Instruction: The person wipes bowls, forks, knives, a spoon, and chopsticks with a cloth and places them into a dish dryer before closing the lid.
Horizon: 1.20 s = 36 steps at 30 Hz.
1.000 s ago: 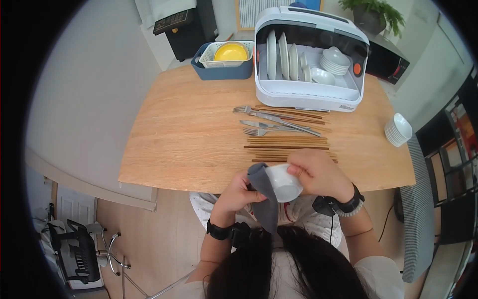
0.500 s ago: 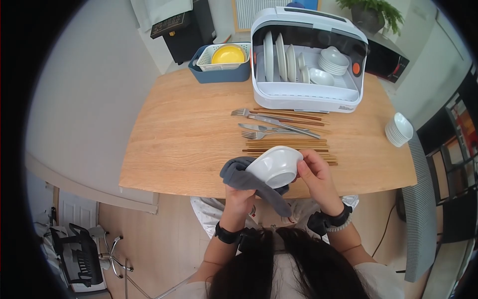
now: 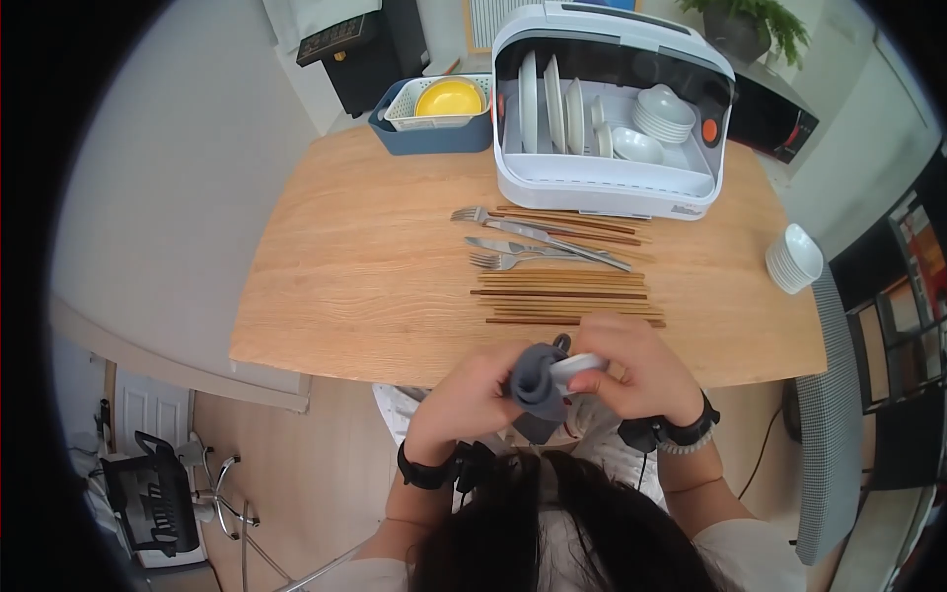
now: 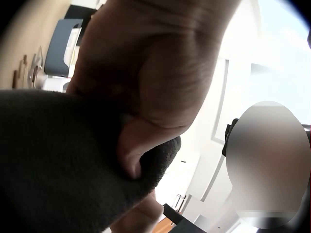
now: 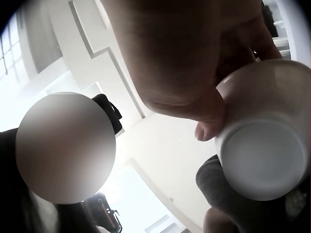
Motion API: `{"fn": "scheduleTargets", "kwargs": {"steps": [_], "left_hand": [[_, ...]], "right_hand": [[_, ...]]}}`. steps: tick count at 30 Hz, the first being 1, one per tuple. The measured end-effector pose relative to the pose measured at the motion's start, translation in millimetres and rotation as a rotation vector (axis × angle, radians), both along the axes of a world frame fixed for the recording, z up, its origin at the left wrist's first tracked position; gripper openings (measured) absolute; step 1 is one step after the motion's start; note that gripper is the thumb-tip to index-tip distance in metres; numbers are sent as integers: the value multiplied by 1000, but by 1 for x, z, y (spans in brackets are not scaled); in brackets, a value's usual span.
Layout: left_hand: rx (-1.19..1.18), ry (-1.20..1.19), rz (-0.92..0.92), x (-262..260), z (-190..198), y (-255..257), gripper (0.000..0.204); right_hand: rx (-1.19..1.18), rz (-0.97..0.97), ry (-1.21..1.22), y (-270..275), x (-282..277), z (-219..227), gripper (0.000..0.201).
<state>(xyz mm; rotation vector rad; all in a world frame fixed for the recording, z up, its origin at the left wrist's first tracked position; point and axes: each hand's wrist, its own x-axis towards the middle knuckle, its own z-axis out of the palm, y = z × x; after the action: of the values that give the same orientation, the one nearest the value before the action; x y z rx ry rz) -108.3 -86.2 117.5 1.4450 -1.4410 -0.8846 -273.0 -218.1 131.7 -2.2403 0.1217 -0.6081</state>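
Observation:
Over the table's near edge, my right hand (image 3: 639, 367) grips a small white bowl (image 3: 576, 369) by its side, thumb toward me. The bowl's round base (image 5: 263, 158) faces the right wrist camera. My left hand (image 3: 472, 395) holds a dark grey cloth (image 3: 538, 380) against the bowl and covers part of it. In the left wrist view the thumb (image 4: 131, 155) presses into the cloth (image 4: 58, 155), and the bowl is hidden behind it.
Several chopsticks (image 3: 562, 293) lie just beyond my hands, with forks and knives (image 3: 533, 234) behind them. A white dish rack (image 3: 607, 187) with plates and bowls stands at the back, beside a blue basin (image 3: 434, 140). Stacked white bowls (image 3: 794, 259) sit at the right edge.
The bowl was raised and tilted with its outside showing half a second ago. It has since come down toward me and turned, and the cloth now wraps over its left side.

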Motion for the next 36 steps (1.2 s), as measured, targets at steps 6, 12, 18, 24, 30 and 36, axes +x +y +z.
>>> {"fn": "scheduleTargets", "kwargs": {"steps": [6,12,18,24,30,36], "left_hand": [[-239,190,149,-13,-1,-3,27],[-475,586,488,-10,-49,-9,19],[-620,854,641,32,-58,-19,13],[-463,1415,556,39,-121,-15,31],[-429,1522,386,48,-115,-11,36],[-438,1466,430,48,-129,-5,35]], "right_hand": [[159,-102,-251,3,0,-12,19],[439,-123,-269,-1,-19,-29,12],[-16,-285,-192,-41,-40,-2,9],[-271,-669,-314,-137,-9,11,15],[-529,-665,-227,-232,53,-19,16],[-320,-686,-46,-258,66,-60,20]]}}
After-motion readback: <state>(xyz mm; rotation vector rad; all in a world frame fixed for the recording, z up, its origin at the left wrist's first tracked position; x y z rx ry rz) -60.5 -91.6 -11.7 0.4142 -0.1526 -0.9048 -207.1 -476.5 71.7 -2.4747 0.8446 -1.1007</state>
